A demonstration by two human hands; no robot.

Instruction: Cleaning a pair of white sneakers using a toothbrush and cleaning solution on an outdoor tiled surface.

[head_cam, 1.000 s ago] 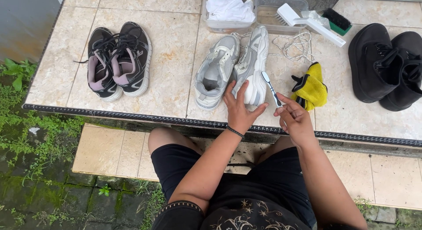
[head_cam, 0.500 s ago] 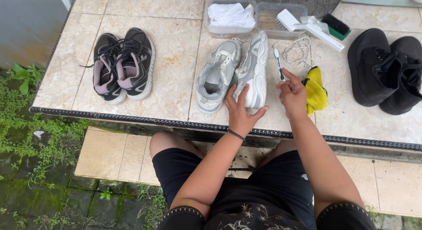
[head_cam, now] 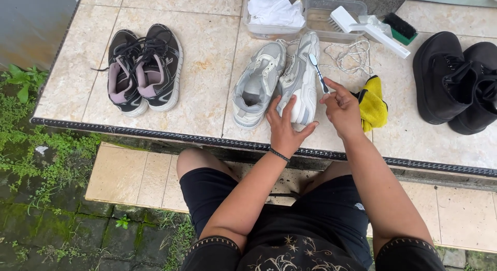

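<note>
A pair of pale grey sneakers lies on the tiled ledge in front of me. My left hand (head_cam: 286, 127) rests with spread fingers on the heel of the right-hand sneaker (head_cam: 301, 79), which is tipped on its side. The other sneaker (head_cam: 257, 84) sits upright just to its left. My right hand (head_cam: 341, 108) holds a toothbrush (head_cam: 318, 71) by its dark handle. The white brush head is against the upper side of the tipped sneaker.
A yellow cloth (head_cam: 374, 102) lies beside my right hand. White laces (head_cam: 353, 54), a white scrub brush (head_cam: 367, 28), two clear tubs (head_cam: 331, 8) and a white rag (head_cam: 275, 12) are behind. Black-and-pink sneakers (head_cam: 145, 69) sit left, black boots (head_cam: 458, 82) right.
My right hand has lifted the toothbrush from near the ledge's edge up to the side of the tipped sneaker. My left hand stays on that sneaker's heel.
</note>
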